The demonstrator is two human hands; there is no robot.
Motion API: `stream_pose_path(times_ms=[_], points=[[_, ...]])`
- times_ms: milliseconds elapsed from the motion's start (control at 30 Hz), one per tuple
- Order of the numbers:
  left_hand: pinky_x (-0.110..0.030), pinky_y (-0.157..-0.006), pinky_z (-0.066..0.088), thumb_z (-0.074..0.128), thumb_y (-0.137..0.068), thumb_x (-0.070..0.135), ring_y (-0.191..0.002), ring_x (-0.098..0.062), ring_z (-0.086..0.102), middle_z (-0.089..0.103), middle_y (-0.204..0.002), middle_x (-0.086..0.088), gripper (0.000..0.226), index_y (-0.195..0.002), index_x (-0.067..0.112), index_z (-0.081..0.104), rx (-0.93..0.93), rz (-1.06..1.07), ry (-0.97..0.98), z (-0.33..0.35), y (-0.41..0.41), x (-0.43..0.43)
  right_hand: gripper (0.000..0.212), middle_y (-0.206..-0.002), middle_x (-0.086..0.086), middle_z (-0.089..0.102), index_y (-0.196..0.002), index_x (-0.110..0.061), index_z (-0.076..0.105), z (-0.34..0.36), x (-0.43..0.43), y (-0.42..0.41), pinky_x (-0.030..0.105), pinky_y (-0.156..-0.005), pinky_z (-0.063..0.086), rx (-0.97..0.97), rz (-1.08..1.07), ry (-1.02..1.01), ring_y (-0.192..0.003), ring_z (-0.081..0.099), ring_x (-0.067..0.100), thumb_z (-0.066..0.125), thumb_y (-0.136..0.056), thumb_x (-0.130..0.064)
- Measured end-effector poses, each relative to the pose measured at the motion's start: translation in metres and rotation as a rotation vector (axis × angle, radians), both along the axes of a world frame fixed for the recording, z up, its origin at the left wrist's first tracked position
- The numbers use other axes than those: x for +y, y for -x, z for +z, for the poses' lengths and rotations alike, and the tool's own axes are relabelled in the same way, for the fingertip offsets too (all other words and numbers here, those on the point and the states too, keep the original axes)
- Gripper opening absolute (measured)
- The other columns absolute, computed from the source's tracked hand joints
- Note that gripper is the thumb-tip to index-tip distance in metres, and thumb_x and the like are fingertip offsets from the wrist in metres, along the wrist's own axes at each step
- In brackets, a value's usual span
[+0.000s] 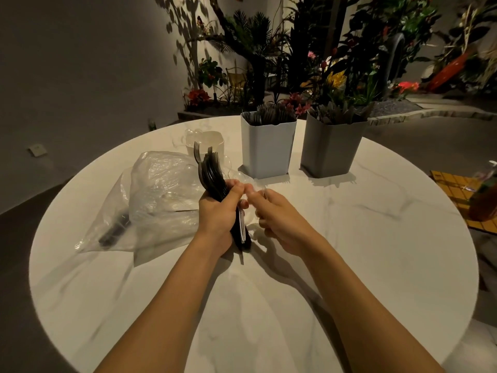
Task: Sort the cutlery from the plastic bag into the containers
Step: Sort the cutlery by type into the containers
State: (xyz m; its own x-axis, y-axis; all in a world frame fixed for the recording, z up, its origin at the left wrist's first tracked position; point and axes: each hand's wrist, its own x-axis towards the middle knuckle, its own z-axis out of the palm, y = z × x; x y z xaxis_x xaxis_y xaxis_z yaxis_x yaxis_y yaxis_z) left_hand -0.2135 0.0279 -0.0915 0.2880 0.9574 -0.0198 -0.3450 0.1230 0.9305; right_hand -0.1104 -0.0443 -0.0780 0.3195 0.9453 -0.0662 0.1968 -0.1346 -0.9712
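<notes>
Gripping a bundle of dark plastic forks [212,176] in our left hand [217,211] above the round white marble counter [349,265], we pinch a clear plastic spoon [236,173] with our curled right hand [277,214]. The crumpled clear plastic bag [150,200] lies beside them; behind stand the pale blue container [266,149], the grey container [329,149] and the small white cup [212,142].

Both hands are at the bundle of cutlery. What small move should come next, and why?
Probably the right hand should draw the clear piece out of the dark forks that the left hand grips: its fingers seem to pinch it, and clear cutlery already stands in the white container.
</notes>
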Motion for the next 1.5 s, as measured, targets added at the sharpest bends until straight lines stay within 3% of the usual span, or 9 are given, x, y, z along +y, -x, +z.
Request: stream_pose_path(times_ms=[100,233,300,467,567,767,1000,1233,1500], points=[[-0.040,-0.073,0.060,0.069,-0.098,0.015,-0.066,-0.013,0.066,0.078,-0.091,-0.005,0.007,-0.096,0.009,0.067,0.002,-0.002,0.010,0.002,0.001,0.000,0.033,-0.094,0.013,0.062,-0.099,-0.011,0.057,0.001,-0.002,0.001,0.029,-0.071,0.051,-0.168,0.109,-0.011,-0.081,0.058,0.015,0.065,-0.095,-0.044],[-0.034,-0.062,0.058,0.070,-0.097,0.014,-0.059,-0.014,0.063,0.077,-0.087,-0.006,0.007,-0.092,0.009,0.070,-0.019,0.015,0.057,0.005,0.000,-0.004,0.026,-0.091,0.034,0.054,-0.094,0.004,0.054,0.003,-0.007,0.003,0.040,-0.076,0.049,-0.184,0.166,-0.034,-0.080,0.050,0.027,0.055,-0.102,-0.021],[-0.034,-0.066,0.060,0.071,-0.096,0.014,-0.066,-0.018,0.072,0.078,-0.084,-0.006,0.006,-0.094,0.009,0.071,-0.044,0.024,0.079,0.006,-0.001,-0.006,0.027,-0.098,0.034,0.053,-0.099,0.004,0.054,0.005,-0.008,0.003,0.048,-0.081,0.052,-0.209,0.169,-0.033,-0.082,0.050,0.028,0.048,-0.106,-0.022],[-0.036,-0.071,0.063,0.075,-0.092,0.016,-0.073,-0.023,0.076,0.077,-0.080,-0.005,0.010,-0.096,0.007,0.073,-0.039,0.062,0.112,0.008,0.000,-0.006,0.032,-0.122,0.001,0.055,-0.127,-0.014,0.051,0.003,-0.007,-0.002,0.016,-0.071,0.048,-0.211,0.187,-0.007,-0.101,0.058,0.014,0.040,-0.108,-0.038],[-0.038,-0.073,0.062,0.077,-0.090,0.020,-0.083,-0.025,0.077,0.078,-0.084,-0.004,0.011,-0.097,0.011,0.075,-0.010,0.074,0.131,0.006,-0.001,-0.006,0.033,-0.125,0.004,0.057,-0.130,-0.016,0.046,-0.001,-0.007,-0.005,0.022,-0.078,0.057,-0.170,0.234,0.018,-0.110,0.062,0.022,0.038,-0.108,-0.039],[-0.035,-0.069,0.062,0.074,-0.092,0.018,-0.071,-0.020,0.075,0.078,-0.083,-0.004,0.011,-0.091,0.007,0.074,-0.002,0.054,0.133,0.008,0.000,-0.006,0.013,-0.100,0.002,0.060,-0.110,-0.022,0.051,0.001,-0.009,-0.012,0.017,-0.069,0.052,-0.205,0.219,0.033,-0.085,0.057,0.015,0.045,-0.107,-0.033],[-0.030,-0.060,0.056,0.075,-0.086,0.014,-0.074,-0.028,0.070,0.078,-0.086,-0.013,0.011,-0.087,0.003,0.073,0.106,0.023,0.136,0.008,0.002,-0.004,0.024,-0.088,0.006,0.058,-0.112,-0.008,0.057,0.005,-0.013,-0.028,0.013,-0.058,0.043,-0.255,0.224,0.130,-0.070,0.050,0.010,0.049,-0.106,-0.030],[-0.031,-0.059,0.055,0.070,-0.087,0.014,-0.069,-0.027,0.075,0.078,-0.079,-0.010,0.015,-0.087,-0.001,0.071,0.257,0.023,0.050,0.005,0.000,-0.005,0.024,-0.086,0.006,0.059,-0.104,-0.009,0.060,0.010,-0.020,-0.038,0.014,-0.057,0.043,-0.274,0.226,0.216,-0.071,0.050,0.012,0.048,-0.106,-0.030],[-0.029,-0.052,0.044,0.065,-0.091,0.015,-0.050,-0.015,0.048,0.053,-0.062,-0.005,0.018,-0.075,0.008,0.058,0.271,-0.043,0.050,0.004,0.005,-0.002,0.037,-0.082,0.005,0.054,-0.110,-0.009,0.063,0.011,-0.021,-0.046,0.016,-0.057,0.039,-0.067,0.188,0.121,-0.067,0.045,0.014,0.042,-0.107,-0.039]])
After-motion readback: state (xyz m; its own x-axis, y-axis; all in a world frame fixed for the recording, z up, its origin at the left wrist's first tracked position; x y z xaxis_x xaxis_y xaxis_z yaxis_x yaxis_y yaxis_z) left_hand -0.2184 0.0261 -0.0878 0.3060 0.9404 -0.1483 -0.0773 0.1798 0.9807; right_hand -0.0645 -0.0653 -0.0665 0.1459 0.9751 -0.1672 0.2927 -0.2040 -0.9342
